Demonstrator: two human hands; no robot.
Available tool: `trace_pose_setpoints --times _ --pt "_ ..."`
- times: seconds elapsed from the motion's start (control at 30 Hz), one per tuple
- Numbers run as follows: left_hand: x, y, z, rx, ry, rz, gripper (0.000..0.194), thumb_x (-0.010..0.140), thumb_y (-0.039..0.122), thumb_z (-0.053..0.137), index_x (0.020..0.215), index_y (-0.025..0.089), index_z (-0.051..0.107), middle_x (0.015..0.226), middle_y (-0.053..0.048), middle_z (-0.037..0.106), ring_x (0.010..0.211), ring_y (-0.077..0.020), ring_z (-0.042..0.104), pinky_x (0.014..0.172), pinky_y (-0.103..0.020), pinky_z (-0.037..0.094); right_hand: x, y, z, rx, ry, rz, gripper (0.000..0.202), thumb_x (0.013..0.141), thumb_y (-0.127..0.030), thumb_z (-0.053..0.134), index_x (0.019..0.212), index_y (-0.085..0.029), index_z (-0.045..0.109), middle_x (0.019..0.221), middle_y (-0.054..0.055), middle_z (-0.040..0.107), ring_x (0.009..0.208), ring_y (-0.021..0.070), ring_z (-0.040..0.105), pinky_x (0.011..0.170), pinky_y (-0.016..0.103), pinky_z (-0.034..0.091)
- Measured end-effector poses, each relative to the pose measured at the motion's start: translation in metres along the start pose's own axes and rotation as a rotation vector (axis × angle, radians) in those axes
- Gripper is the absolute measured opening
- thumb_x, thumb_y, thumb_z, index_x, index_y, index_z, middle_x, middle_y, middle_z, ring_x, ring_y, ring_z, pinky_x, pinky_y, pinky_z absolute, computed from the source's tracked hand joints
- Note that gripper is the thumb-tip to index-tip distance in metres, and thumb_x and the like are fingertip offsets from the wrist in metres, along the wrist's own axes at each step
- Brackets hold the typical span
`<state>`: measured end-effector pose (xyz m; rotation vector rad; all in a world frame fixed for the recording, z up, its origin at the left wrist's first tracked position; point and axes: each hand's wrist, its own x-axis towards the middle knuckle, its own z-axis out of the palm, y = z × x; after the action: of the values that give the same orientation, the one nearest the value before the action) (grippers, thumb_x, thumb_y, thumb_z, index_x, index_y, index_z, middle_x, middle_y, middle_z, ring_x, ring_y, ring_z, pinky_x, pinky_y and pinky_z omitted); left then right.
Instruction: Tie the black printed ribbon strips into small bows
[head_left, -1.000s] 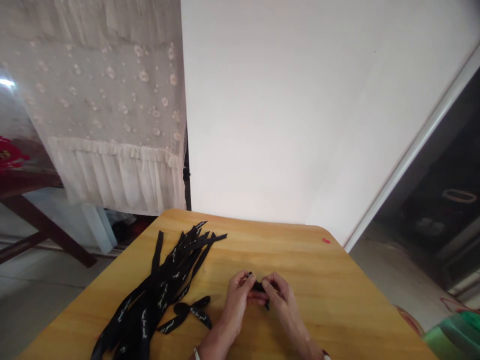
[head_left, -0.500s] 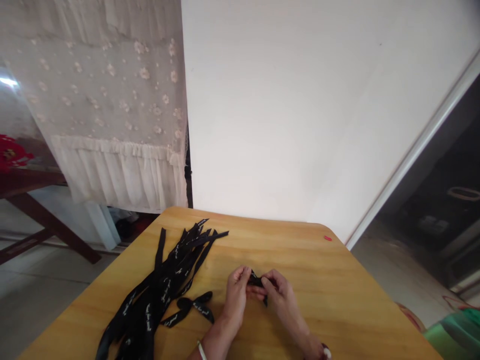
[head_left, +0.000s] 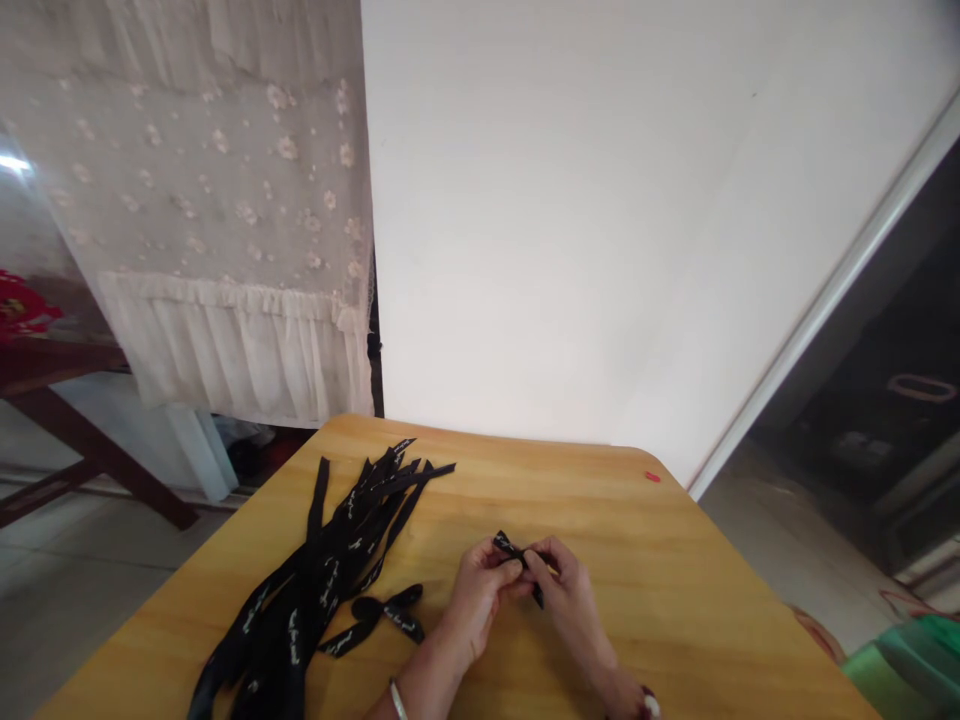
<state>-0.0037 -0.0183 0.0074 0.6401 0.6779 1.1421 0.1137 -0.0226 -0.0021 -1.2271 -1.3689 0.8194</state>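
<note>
A short black ribbon with white lettering [head_left: 507,545] is pinched between my two hands above the wooden table [head_left: 645,580]. My left hand [head_left: 480,592] grips it near its middle, thumb on top. From the other side, my right hand [head_left: 561,585] pinches it with thumb and forefinger, and a dark end hangs below the fingers. A tied black bow [head_left: 384,608] lies on the table left of my left hand. Farther left is a loose pile of long black ribbons [head_left: 330,575] with white lettering.
A small red object [head_left: 652,477] lies near the table's far right corner. Behind the table stand a white panel [head_left: 525,220] and a lace curtain [head_left: 240,200]. Green fabric [head_left: 907,665] shows at the lower right, and a dark red wooden stand [head_left: 90,440] at the left.
My left thumb has moved right, closer to my right fingers. More of the ribbon's lettered upper end now sticks out above my left hand.
</note>
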Motion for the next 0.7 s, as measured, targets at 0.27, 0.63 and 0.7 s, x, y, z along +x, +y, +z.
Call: trace_pose_setpoints --times 0.27,0.63,0.7 --pt "0.0040 -0.0029 -0.0040 0.000 0.046 0.001 0.016 0.055 0.011 0.068 0.067 0.011 0.057 0.065 -0.005 0.065 0.059 -0.0151 0.062 0.059 -0.025 0.048 -0.0018 -0.0052 0.0020 0.005 0.044 0.044 0.031 0.073 -0.044 0.050 0.057 -0.018 0.047 0.052 -0.003 0.046 0.050 0.0110 0.045 0.045 0.019 0.036" --pt "0.0019 -0.0031 -0.0013 0.038 0.055 0.033 0.021 0.054 0.018 0.070 0.068 0.013 0.055 0.063 -0.002 0.062 0.057 -0.0140 0.060 0.056 -0.026 0.048 -0.0014 -0.0071 0.0027 0.054 -0.025 0.044 0.017 0.068 -0.033 0.055 0.065 -0.016 0.054 0.064 0.004 0.058 0.063 0.0171 0.054 0.052 0.023 0.043" --pt "0.0025 -0.0034 -0.0008 0.017 0.084 0.029 0.025 0.055 0.023 0.070 0.069 0.014 0.052 0.062 -0.001 0.062 0.054 -0.0147 0.060 0.055 -0.027 0.048 -0.0011 -0.0064 0.0025 0.054 -0.027 0.048 0.016 0.069 -0.032 0.055 0.064 -0.016 0.054 0.064 0.004 0.058 0.064 0.0176 0.055 0.053 0.024 0.043"
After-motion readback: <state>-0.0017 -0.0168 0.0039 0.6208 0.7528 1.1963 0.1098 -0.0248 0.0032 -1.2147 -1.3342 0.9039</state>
